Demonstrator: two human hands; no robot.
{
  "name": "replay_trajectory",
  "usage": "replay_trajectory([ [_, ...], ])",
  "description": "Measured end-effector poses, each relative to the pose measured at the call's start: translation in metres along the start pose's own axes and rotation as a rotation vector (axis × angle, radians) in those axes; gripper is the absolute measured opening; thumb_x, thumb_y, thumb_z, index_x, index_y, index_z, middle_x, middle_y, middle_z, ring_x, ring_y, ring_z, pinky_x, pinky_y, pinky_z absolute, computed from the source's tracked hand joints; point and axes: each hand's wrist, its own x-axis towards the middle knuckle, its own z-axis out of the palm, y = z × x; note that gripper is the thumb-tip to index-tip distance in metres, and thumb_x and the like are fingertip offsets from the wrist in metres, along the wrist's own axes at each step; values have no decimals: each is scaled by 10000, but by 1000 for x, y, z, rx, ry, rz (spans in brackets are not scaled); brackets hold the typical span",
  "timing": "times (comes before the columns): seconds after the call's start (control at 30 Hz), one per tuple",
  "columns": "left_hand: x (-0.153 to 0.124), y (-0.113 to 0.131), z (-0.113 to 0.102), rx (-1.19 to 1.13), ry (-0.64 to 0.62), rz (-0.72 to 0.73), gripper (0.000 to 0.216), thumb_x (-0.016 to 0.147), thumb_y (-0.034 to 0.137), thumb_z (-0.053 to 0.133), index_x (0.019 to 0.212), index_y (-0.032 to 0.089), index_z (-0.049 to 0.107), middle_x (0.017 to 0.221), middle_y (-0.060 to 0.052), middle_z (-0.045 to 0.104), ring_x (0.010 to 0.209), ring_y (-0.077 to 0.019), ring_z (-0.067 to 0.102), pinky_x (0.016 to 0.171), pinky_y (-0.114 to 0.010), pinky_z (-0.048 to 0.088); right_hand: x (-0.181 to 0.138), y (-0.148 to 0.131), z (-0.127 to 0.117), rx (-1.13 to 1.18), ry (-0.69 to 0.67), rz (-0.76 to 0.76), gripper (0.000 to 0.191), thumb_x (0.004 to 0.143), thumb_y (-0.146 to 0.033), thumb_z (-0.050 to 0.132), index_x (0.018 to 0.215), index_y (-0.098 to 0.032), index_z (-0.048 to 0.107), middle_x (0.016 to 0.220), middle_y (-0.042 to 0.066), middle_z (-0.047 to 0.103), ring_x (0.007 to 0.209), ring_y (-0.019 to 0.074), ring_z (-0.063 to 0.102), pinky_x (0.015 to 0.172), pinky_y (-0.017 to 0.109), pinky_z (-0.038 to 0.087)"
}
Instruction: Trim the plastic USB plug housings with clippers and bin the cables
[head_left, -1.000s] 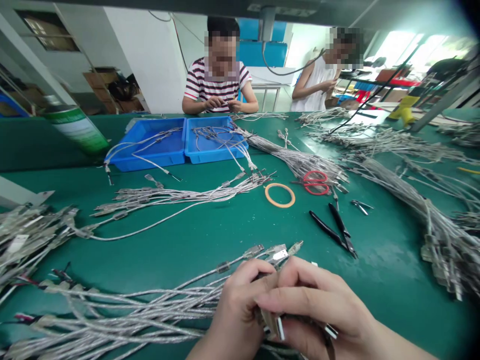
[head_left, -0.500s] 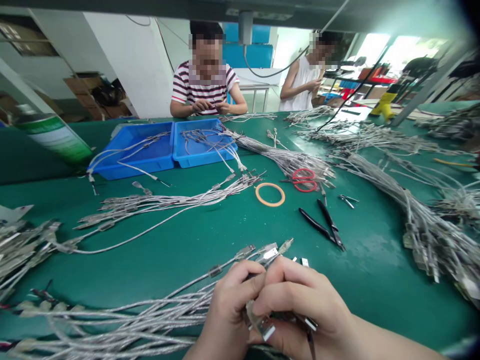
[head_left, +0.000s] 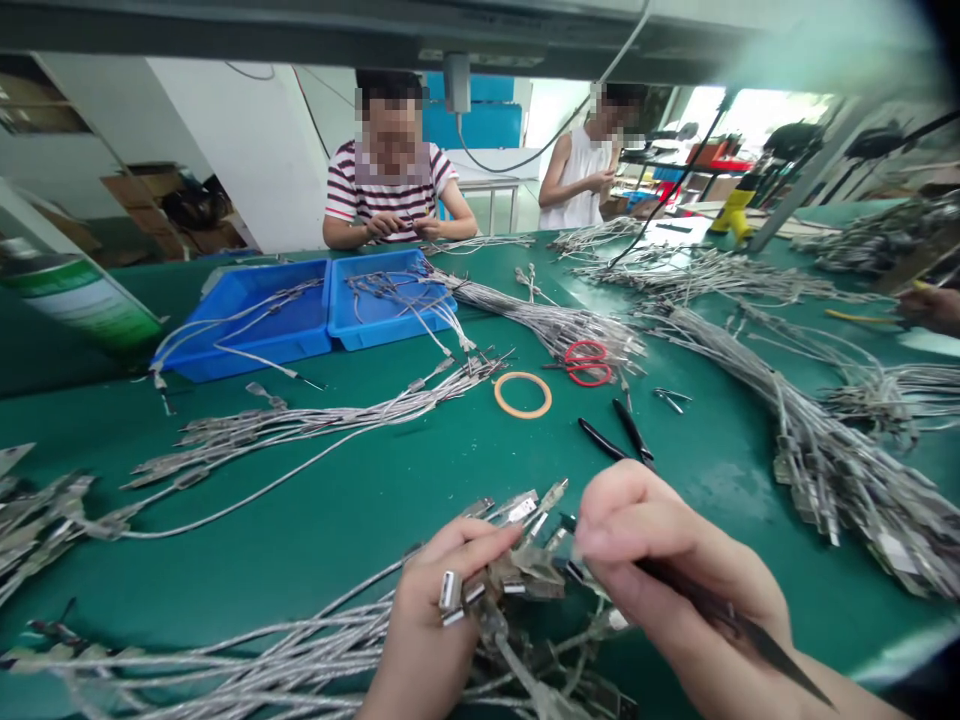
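My left hand (head_left: 442,610) is closed around a bundle of USB cables (head_left: 525,570) near the bottom centre. Their metal plugs in clear housings stick out above and beside the thumb, and silvery braided cords (head_left: 300,640) trail off to the left. My right hand (head_left: 667,570) is raised just right of the plugs, thumb and forefinger pinched together. Across its palm lies a dark, pointed tool that looks like tweezers (head_left: 765,645), pointing back toward the wrist. Whether the fingertips also pinch something small cannot be made out. Black-handled cutters (head_left: 611,435) lie behind this hand, partly hidden by it.
Orange tape ring (head_left: 523,395), red-handled scissors (head_left: 588,363) and cable bundles (head_left: 795,400) lie on the green table. Blue trays (head_left: 247,320) with cables stand at back left, near a spray can (head_left: 82,300). Two people sit opposite; another person's hand (head_left: 934,305) shows at right.
My right hand has moved off the plugs, to the right and up, and now covers part of the cutters. The left hand still grips the bundle. The view has shifted slightly.
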Motion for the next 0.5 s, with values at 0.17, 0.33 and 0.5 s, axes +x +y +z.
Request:
replay_trajectory([
  [0.17, 3, -2, 0, -16, 78, -43, 297, 678, 160, 678, 883, 339, 797, 799, -16, 766, 710, -178, 715, 651, -209, 551, -1, 3, -2, 119, -333, -35, 479, 800, -6, 555, 1220, -236, 547, 1036, 80, 627, 846, 171, 650, 691, 220, 561],
  [0.33, 3, -12, 2, -15, 111, -25, 256, 696, 190, 691, 870, 342, 800, 850, -4, 776, 806, -193, 717, 706, -225, 554, 1, 9, 8, 140, -384, -114, 258, 913, -81, 539, 1156, -140, 603, 1012, 120, 642, 890, 141, 649, 803, 209, 545],
  [0.5, 4, -16, 4, 3, 106, -14, 218, 722, 222, 690, 887, 309, 802, 880, -17, 775, 815, -216, 719, 722, -261, 566, -2, 7, 12, 147, -370, -107, 206, 968, -183, 511, 1114, -109, 637, 967, 124, 627, 841, 115, 646, 799, 173, 540],
])
